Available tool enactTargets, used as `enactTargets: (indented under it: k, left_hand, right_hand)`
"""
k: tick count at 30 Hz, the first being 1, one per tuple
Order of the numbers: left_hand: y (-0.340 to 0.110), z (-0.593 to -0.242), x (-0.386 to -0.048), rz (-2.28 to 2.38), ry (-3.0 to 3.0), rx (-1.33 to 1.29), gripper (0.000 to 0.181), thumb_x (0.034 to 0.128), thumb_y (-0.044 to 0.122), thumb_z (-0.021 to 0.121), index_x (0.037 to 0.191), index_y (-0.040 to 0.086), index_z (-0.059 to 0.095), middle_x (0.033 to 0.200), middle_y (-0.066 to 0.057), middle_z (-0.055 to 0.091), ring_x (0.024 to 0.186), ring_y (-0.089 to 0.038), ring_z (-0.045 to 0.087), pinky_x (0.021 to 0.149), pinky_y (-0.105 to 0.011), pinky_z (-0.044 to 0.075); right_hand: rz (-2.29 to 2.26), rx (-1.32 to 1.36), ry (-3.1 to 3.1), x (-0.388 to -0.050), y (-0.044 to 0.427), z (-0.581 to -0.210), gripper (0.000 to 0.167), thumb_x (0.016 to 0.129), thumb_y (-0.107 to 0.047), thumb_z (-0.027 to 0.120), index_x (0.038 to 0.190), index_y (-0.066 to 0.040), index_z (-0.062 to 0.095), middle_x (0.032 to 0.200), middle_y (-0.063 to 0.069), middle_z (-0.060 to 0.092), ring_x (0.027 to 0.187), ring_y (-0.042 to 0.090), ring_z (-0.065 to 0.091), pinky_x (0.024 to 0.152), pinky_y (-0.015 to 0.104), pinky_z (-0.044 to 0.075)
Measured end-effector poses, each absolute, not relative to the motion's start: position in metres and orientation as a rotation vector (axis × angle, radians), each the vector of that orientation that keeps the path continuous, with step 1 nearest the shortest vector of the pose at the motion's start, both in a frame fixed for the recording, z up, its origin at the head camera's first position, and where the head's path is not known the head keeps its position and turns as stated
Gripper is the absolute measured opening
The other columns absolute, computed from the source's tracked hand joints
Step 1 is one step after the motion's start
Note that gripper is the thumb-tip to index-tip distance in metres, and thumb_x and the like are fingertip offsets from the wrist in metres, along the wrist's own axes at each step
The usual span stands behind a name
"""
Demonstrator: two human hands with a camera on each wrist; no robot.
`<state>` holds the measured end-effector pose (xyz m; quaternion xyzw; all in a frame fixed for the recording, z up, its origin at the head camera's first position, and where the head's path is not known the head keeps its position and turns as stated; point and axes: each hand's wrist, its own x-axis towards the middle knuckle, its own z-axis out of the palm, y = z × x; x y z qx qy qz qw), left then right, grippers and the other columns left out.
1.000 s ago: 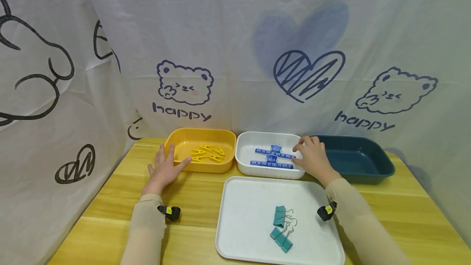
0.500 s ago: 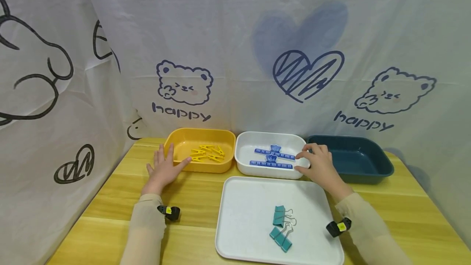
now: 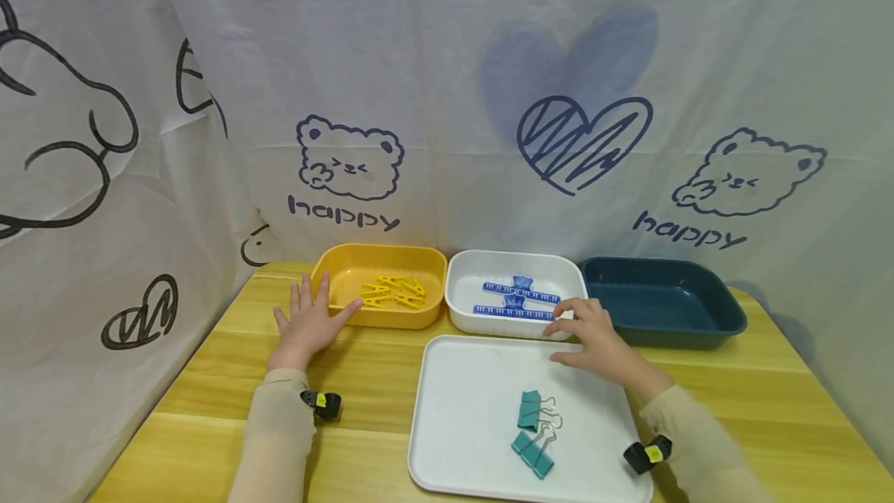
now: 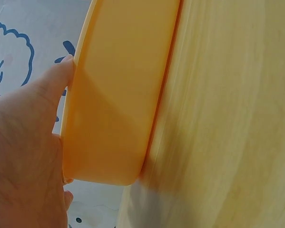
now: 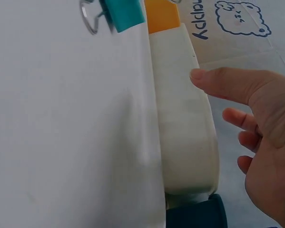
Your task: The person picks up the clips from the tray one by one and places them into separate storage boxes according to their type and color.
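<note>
My left hand (image 3: 307, 332) rests at the near left corner of the yellow bin (image 3: 391, 320), fingers spread, thumb along the front rim. Several yellow clips (image 3: 408, 300) lie inside. With nothing between its fingers, my right hand (image 3: 594, 340) hovers by the near right corner of the white bin (image 3: 496, 325), partly over the tray's far edge. That bin contains two blue ruler-like clips (image 3: 513, 312) with piano-key markings; the fingers hide the nearer one's right tip. On the white tray (image 3: 468, 410) lie two teal binder clips (image 3: 528, 411), close together with their wire handles out.
A dark teal bin (image 3: 670, 334) stands right of the white one, with no items visible inside. All three bins form a row at the back of the wooden table (image 3: 370, 425), against a printed curtain (image 3: 447, 99). The tray lies in front of the bins.
My right hand has withdrawn from the white bin's right end, first rightward, then nearer and lower toward the tray. My left hand stays at the yellow bin. The clips have not moved.
</note>
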<state>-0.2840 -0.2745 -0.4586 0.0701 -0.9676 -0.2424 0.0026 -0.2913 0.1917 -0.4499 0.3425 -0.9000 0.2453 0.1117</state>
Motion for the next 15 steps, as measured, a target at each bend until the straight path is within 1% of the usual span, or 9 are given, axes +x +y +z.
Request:
enactTargets:
  k: [5,8,12,15]
  left_hand:
    - [-0.275,-0.461,-0.285,-0.759,-3.037,0.219,0.102,0.0881,0.078,0.034,0.158,0.014,-0.002,0.161,-0.023,-0.017,0.147,-0.044,-0.021,0.107,-0.076,-0.013]
    - [-0.276,-0.462,-0.285,-0.76,-3.033,0.219,0.102,0.088,0.078,0.035,0.158,0.014,-0.003,0.161,-0.023,-0.017,0.148,-0.045,-0.02,0.107,-0.076,-0.013]
    - [-0.276,-0.462,-0.286,-0.771,-3.028,0.218,0.102,0.0881,0.078,0.035,0.158,0.014,-0.003,0.161,-0.022,-0.018,0.148,-0.045,-0.019,0.107,-0.077,-0.013]
    - [-0.276,-0.463,-0.286,-0.779,-3.03,0.22,0.102,0.0883,0.078,0.035,0.158,0.014,-0.003,0.161,-0.022,-0.018,0.147,-0.044,-0.02,0.107,-0.076,-0.013]
  right_hand:
    - [0.677,1.131,-2.637,-0.287,0.191,-0.458,0.031,0.069,-0.018,0.088,0.097,-0.017,0.075,0.117,0.006,0.056,0.11,0.027,0.039,0.089,0.047,0.031]
    - [0.674,1.191,-2.69,-0.285,0.189,-0.46,0.033,0.069,-0.02,0.087,0.099,-0.02,0.075,0.119,0.005,0.056,0.111,0.027,0.04,0.092,0.049,0.032]
    - [0.665,1.259,-2.788,-0.283,0.187,-0.463,0.036,0.071,-0.023,0.086,0.104,-0.027,0.073,0.121,0.003,0.054,0.112,0.025,0.038,0.093,0.049,0.033]
    - [0.664,1.315,-2.833,-0.282,0.185,-0.465,0.038,0.071,-0.026,0.086,0.106,-0.031,0.072,0.122,0.003,0.052,0.115,0.026,0.036,0.097,0.052,0.033]
